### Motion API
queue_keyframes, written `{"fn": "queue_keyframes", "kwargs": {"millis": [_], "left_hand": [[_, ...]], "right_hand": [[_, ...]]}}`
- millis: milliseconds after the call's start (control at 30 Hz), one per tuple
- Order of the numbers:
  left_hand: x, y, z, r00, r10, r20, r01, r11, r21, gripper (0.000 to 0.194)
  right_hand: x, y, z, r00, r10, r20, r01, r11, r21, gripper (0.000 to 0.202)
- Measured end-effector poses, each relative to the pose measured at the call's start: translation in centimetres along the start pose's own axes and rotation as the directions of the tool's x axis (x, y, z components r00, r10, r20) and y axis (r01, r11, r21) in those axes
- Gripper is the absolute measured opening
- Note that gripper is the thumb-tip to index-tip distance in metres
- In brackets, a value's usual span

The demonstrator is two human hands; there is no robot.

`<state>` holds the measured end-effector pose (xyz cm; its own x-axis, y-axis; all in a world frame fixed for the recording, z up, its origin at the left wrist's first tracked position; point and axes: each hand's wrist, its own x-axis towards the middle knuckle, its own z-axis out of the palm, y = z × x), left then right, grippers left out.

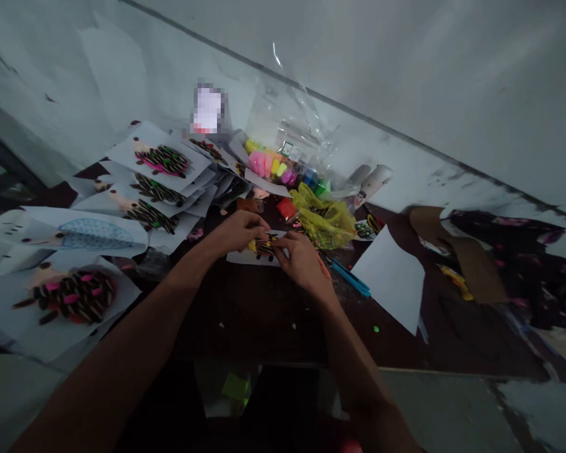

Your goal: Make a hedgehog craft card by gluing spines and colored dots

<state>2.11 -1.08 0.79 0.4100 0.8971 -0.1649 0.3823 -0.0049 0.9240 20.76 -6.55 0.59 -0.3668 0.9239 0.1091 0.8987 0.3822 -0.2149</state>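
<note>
A small white paper (pixel 259 259) lies on the dark table in front of me, bearing a hedgehog figure (pixel 265 248) with dark spines and yellow pieces. My left hand (pixel 238 231) is at the figure's upper left edge, its fingers bent together over it. From the right, my right hand (pixel 302 257) reaches the figure with thumb and fingertips pinched close to the spines. Whatever either set of fingertips holds is too small or hidden to name. Just beyond is a yellow plastic bag (pixel 327 217) with small bits in it, beside a red packet (pixel 287 209).
Papers with hedgehog figures (pixel 163 160) are piled at the left. Packs of coloured clay (pixel 278 167) stand by the wall. To the right lie blue scissors (pixel 351 278), a blank white sheet (pixel 391 277), brown cardboard (pixel 476 264), a yellow cutter (pixel 456 282) and dark patterned cloth (pixel 523 251).
</note>
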Motion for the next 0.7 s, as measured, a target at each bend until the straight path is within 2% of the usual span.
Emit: {"fn": "queue_keyframes", "kwargs": {"millis": [100, 267, 400, 700], "left_hand": [[0.01, 0.03, 0.01, 1.000, 0.010, -0.020, -0.010, 1.000, -0.009, 0.015], [0.07, -0.10, 0.41, 0.999, 0.033, 0.031, -0.033, 0.999, 0.006, 0.016], [0.09, -0.18, 0.44, 0.999, 0.008, 0.040, -0.008, 1.000, 0.009, 0.018], [0.04, -0.13, 0.15, 1.000, 0.008, 0.024, -0.008, 1.000, 0.022, 0.017]], "right_hand": [[0.00, -0.06, 0.01, 1.000, -0.007, 0.000, 0.007, 1.000, 0.002, 0.023], [0.02, -0.08, 0.03, 1.000, -0.003, -0.002, 0.003, 1.000, 0.019, 0.024], [0.02, 0.05, 0.18, 1.000, 0.002, -0.008, -0.002, 1.000, 0.025, 0.023], [-0.10, 0.55, 0.31, 0.992, 0.045, -0.122, -0.036, 0.997, 0.073, 0.018]]}}
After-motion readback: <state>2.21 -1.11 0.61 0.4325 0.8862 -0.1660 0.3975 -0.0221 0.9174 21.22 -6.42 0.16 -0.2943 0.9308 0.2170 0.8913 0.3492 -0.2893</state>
